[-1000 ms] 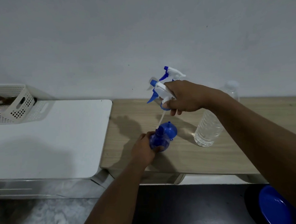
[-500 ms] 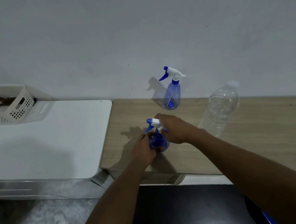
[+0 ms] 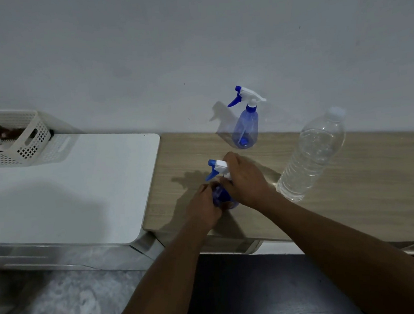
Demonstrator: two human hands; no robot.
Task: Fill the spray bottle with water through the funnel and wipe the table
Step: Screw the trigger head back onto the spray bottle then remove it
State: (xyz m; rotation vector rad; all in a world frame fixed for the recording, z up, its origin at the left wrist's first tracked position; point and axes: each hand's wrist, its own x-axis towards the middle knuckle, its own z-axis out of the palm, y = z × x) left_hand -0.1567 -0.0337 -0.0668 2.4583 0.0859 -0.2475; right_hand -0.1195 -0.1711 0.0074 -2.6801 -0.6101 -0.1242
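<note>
White basket [image 3: 29, 141] on white counter [image 3: 80, 185].

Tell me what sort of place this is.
Probably a plain room at home or a small workspace, hard to say which. A wooden table stands against a bare white wall, beside a white counter holding a basket of small items.
</note>
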